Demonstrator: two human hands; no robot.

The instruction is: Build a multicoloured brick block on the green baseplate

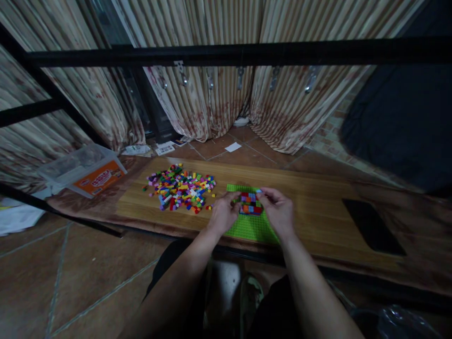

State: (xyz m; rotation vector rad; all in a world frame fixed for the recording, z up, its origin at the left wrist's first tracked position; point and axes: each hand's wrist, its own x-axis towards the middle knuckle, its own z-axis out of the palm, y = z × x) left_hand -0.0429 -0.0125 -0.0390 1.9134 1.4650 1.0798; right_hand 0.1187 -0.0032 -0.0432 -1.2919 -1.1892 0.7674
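A green studded baseplate lies on the wooden board, and on it stands a low build of toy bricks in red, blue, orange and purple. At the left end of this build is my left hand, its thumb and fingers curled against the bricks; the exact contact is partly hidden. My right hand is at the far right corner, thumb and forefinger pinched on a small light-blue brick. To the left of my left hand spreads a loose pile of many-coloured bricks.
A clear plastic box with an orange label stands beyond the pile at far left. On the right of the wooden board lies a flat black tablet-like slab. A black metal bar with hooks crosses ahead, before striped curtains.
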